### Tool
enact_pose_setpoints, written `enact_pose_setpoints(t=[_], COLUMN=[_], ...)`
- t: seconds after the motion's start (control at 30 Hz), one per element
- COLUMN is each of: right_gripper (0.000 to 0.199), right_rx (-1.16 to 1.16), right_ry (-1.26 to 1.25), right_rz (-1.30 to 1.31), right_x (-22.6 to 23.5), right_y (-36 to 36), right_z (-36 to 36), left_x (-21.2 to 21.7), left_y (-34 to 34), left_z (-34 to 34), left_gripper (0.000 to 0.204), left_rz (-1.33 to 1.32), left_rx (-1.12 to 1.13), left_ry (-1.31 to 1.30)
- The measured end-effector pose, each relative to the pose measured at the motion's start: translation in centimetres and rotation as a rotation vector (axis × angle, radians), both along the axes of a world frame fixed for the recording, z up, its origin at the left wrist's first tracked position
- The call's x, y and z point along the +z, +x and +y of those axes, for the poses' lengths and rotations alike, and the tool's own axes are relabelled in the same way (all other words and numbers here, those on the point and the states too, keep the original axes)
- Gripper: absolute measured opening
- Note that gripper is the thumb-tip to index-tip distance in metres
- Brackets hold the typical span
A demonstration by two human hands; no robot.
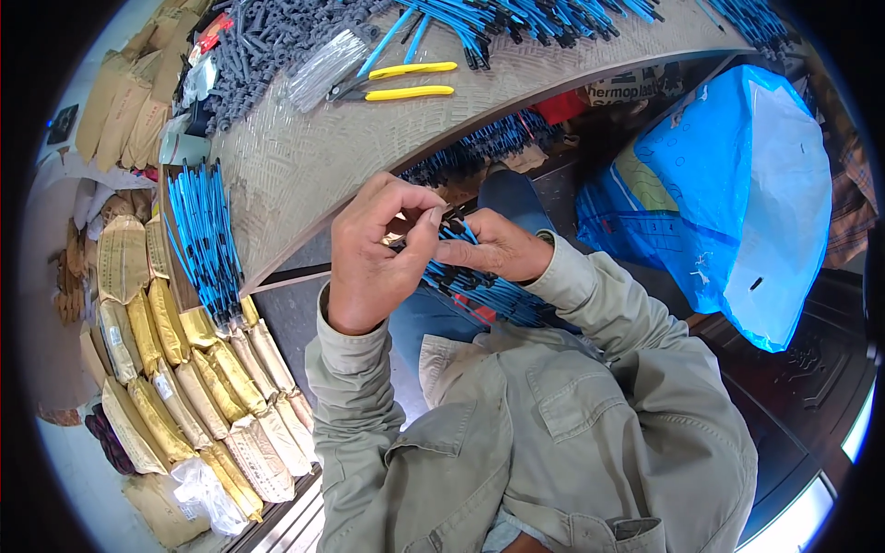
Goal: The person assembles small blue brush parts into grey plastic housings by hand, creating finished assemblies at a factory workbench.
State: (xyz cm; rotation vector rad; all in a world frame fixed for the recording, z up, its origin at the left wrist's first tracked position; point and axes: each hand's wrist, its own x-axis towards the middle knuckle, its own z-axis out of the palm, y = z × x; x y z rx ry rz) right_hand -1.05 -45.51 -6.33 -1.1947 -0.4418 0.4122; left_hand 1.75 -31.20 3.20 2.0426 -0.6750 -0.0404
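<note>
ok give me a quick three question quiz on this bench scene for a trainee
1. True or false: the yellow-handled pliers lie on the patterned grey tabletop, untouched.
2. What do both hands work on? A) blue cables with black ends B) a brown paper packet
3. Which hand pinches with thumb and forefinger raised?

Key: 1 true. 2 A. 3 the left hand; the right hand holds the bundle.

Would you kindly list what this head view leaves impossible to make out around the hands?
- The small part pinched by the left hand: too small, covered by fingertips.
- Right hand palm: buried in the blue cable bundle.
- Blue plastic bag: contents hidden by its wall.
- Yellow-handled pliers: jaws under a clear packet.
</note>
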Motion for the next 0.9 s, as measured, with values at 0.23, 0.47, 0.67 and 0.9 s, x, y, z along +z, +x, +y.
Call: enact_pose_setpoints(t=[0.23,0.47,0.67,0.9], right_gripper=[0.029,0.029,0.029,0.031], right_rx=[0.026,0.03,0.038,-0.018], right_ry=[0.028,-0.041,-0.058,-0.032], right_rz=[0.011,-0.023,0.023,-0.076], right_x=[0.0,-0.6,0.3,0.1], right_y=[0.0,0.2,0.0,0.2], right_z=[0.0,0.1,-0.5,0.2], left_x=[0.1,0.2,-0.1,-0.9], left_y=[0.2,0.0,-0.1,-0.2], left_z=[0.2,0.1,-0.5,-0.5], left_gripper=[0.008,0.005,0.006,0.004], left_rz=[-0.046,-0.005,-0.033,0.037], left_rx=[-0.028,-0.038,-0.016,-0.027], left_ry=[0.025,0.039,-0.015,-0.074])
